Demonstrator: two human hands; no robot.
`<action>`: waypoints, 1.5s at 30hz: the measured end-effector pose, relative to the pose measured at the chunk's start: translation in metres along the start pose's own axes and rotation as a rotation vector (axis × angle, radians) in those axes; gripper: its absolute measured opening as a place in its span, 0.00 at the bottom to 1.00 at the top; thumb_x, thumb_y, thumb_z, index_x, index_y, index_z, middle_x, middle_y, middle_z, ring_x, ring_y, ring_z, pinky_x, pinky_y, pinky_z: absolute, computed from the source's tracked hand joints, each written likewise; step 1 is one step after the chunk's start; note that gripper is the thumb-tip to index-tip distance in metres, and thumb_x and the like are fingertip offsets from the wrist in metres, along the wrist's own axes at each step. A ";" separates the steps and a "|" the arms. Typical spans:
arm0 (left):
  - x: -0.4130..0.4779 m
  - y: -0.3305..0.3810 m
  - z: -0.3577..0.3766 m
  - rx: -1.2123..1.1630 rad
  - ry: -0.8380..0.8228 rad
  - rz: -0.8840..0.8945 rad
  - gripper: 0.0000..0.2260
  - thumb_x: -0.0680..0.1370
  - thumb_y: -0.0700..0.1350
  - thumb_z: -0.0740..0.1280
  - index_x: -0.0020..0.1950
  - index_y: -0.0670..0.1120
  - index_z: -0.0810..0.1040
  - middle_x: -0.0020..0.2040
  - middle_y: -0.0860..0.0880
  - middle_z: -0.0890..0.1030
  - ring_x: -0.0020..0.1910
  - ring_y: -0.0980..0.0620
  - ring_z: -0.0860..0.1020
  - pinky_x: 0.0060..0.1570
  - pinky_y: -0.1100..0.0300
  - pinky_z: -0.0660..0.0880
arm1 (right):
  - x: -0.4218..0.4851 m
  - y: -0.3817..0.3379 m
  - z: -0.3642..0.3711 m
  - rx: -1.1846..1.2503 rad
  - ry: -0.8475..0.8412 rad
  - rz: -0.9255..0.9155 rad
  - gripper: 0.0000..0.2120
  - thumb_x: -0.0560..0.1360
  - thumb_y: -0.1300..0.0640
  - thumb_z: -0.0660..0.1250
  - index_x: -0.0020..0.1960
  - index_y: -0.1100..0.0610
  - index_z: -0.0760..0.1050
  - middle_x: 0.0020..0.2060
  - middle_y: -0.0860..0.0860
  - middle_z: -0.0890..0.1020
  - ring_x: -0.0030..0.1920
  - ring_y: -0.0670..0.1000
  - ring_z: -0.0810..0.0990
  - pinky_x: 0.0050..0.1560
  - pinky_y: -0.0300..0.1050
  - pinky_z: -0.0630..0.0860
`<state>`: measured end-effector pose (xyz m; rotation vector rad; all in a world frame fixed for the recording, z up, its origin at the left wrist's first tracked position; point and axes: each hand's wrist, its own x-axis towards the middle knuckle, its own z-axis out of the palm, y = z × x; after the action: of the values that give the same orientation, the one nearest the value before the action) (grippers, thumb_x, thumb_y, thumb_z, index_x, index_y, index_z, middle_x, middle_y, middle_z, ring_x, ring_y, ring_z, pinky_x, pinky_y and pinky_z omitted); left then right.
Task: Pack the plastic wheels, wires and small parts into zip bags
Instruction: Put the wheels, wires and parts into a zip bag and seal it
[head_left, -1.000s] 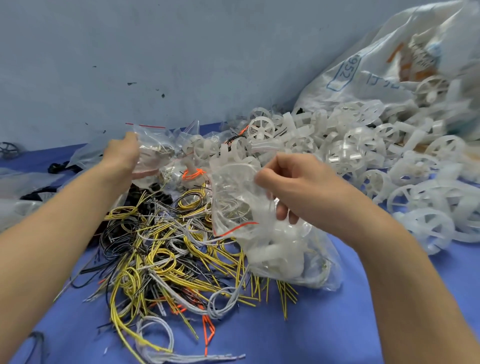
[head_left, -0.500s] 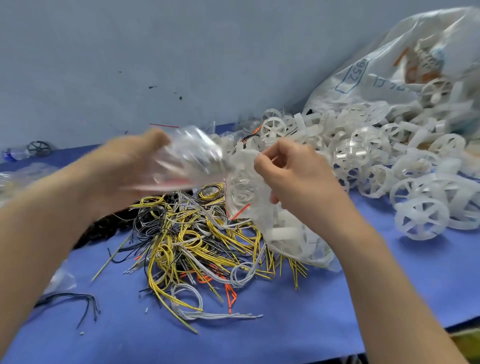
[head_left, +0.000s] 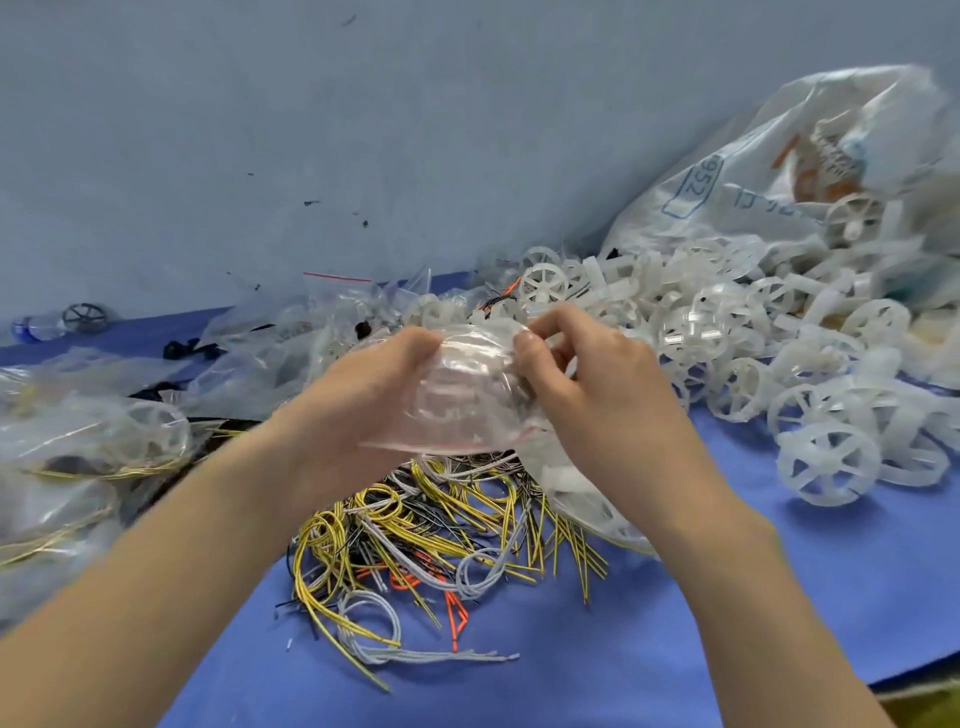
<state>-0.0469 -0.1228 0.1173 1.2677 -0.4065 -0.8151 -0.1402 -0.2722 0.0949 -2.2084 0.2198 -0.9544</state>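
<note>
Zip bag (head_left: 467, 400): clear, above the wire pile (head_left: 441, 530).
Left hand (head_left: 374, 400): gripping zip bag.
Right hand (head_left: 587, 374): pinching zip bag.
Wheels (head_left: 727, 338): right of the wire pile.

a single wide-angle view, worn on the person's head, looks forward and down across the bench (head_left: 831, 597) from its near edge toward its far edge, where the grey-blue wall (head_left: 363, 130) fills the upper part of the frame. it sits close: both forearms enter from the bottom corners, and the left hand (head_left: 363, 395) and right hand (head_left: 597, 395) meet on a zip bag (head_left: 467, 400) near the middle. the view is rolled, so the bench's far edge climbs toward the right, and a strip of its near edge shows at lower right.
</note>
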 end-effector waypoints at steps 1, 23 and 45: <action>0.002 -0.007 0.001 -0.112 -0.036 -0.016 0.18 0.81 0.45 0.56 0.67 0.36 0.72 0.59 0.36 0.81 0.55 0.41 0.82 0.48 0.50 0.81 | 0.000 0.001 -0.001 -0.001 0.016 -0.006 0.07 0.80 0.50 0.63 0.47 0.51 0.77 0.33 0.44 0.77 0.35 0.48 0.72 0.39 0.48 0.66; 0.055 -0.014 0.059 -0.344 0.029 -0.305 0.14 0.81 0.41 0.54 0.58 0.38 0.76 0.51 0.38 0.81 0.49 0.43 0.81 0.53 0.53 0.77 | -0.001 0.007 -0.005 0.030 -0.015 -0.082 0.08 0.80 0.54 0.65 0.49 0.52 0.83 0.39 0.45 0.83 0.35 0.42 0.73 0.39 0.37 0.68; 0.039 0.080 0.058 0.416 0.046 -0.466 0.12 0.80 0.40 0.53 0.56 0.36 0.72 0.48 0.39 0.82 0.45 0.43 0.81 0.58 0.44 0.72 | 0.017 0.020 -0.015 0.141 0.148 0.036 0.11 0.82 0.50 0.61 0.51 0.51 0.81 0.33 0.45 0.79 0.35 0.44 0.75 0.37 0.43 0.70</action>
<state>-0.0360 -0.1846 0.2028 1.8051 -0.2500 -1.1277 -0.1367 -0.3021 0.0983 -2.0020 0.2520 -1.0808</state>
